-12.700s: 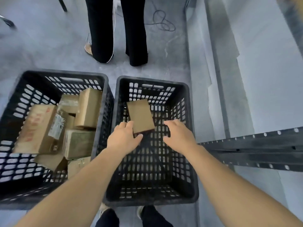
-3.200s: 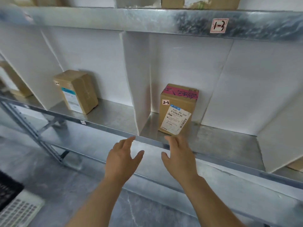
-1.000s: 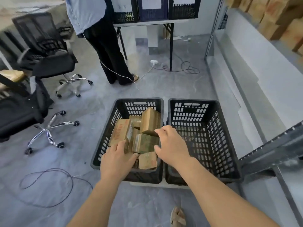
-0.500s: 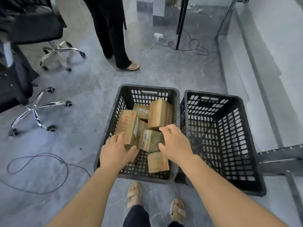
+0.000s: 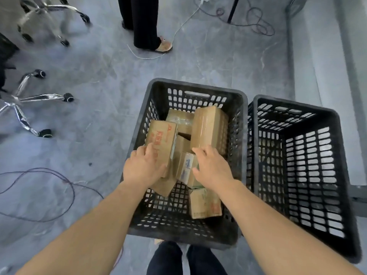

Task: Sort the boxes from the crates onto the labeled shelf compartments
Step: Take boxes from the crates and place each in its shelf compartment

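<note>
The left black crate [image 5: 156, 92] holds several brown cardboard boxes. My left hand [image 5: 142, 168] lies on the near end of a box with red print [image 5: 163, 137], fingers spread on it. My right hand [image 5: 212, 167] hovers open over a small box with a blue-printed label [image 5: 187, 168], just below a tall plain box [image 5: 209, 128]. Another small box [image 5: 203, 203] lies at the crate's near side. The right black crate [image 5: 297, 112] has no boxes in it.
A person in black trousers [image 5: 144, 20] stands beyond the crates. Chrome bases of office chairs [image 5: 29, 100] are at the left. Cables [image 5: 47, 193] trail over the grey floor at left and top right [image 5: 256, 20]. A shelf frame's bar [image 5: 357, 193] shows at the right edge.
I have come closer over the crates and both hands have dropped into the left crate. My left hand now rests on the red-printed box.
</note>
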Tool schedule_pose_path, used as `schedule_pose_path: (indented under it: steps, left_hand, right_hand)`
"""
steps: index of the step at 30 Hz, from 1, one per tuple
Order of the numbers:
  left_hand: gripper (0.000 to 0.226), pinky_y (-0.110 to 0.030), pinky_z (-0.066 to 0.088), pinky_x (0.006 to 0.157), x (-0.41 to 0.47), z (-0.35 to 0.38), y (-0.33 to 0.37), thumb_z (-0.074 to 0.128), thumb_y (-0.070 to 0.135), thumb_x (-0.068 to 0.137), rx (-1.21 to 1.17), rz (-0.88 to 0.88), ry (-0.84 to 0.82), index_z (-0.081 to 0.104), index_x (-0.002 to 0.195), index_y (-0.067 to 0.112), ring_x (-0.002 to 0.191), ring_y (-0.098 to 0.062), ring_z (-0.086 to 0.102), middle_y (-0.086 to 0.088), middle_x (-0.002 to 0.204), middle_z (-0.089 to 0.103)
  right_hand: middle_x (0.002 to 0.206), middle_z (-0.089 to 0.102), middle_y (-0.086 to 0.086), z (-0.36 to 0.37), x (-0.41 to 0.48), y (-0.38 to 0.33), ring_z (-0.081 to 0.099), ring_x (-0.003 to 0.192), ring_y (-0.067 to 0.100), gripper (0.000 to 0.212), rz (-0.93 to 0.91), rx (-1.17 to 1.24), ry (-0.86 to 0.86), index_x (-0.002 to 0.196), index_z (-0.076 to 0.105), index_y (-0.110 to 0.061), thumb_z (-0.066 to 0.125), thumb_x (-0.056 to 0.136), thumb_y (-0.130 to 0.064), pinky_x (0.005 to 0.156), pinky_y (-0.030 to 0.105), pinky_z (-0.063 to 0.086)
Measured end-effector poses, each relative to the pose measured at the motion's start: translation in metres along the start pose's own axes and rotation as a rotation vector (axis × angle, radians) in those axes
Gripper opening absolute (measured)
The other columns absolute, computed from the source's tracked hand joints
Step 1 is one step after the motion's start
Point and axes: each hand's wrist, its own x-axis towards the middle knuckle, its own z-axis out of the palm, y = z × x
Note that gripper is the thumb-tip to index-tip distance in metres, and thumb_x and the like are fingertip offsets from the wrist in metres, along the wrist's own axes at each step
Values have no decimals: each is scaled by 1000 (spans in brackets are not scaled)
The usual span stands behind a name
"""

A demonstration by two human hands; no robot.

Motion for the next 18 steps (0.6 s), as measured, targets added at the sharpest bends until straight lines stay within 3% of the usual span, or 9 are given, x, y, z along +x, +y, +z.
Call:
schedule_pose_path:
  steps: [3,7,12,15,18]
  left_hand:
    - [81,-43,42,97,20,20,0,54,57,85,31,-50,-54,22,146,16,128,-30,38,-10,142,38]
    - [75,-46,43,95,37,39,3,50,61,85,52,-87,-107,28,140,14,126,-31,39,-13,139,38]
    - [79,-50,36,103,43,60,6,50,71,79,104,-136,-161,22,141,31,130,-36,31,-17,144,28]
    - [90,-51,33,105,47,69,10,54,72,76,53,-185,-125,12,145,33,130,-39,25,-20,145,21]
    - [108,-50,30,104,48,75,14,56,74,72,46,-222,-62,2,149,21,126,-38,31,-23,139,29]
  right_hand:
    - [135,39,6,14,18,13,40,124,25,51,5,-27,-32,143,35,-18,50,95,-26,95,37,44]
    - [137,38,6,26,36,29,39,125,24,51,11,-37,-71,143,35,-17,49,94,-25,96,36,41]
    - [137,38,5,28,46,39,38,125,23,51,10,-43,-100,143,35,-18,49,94,-26,96,35,39]
    - [134,40,5,27,50,42,40,123,23,50,7,-43,-95,142,37,-18,49,94,-25,94,34,40]
    - [133,41,5,26,55,44,41,122,23,50,6,-36,-86,141,38,-18,50,93,-25,93,34,41]
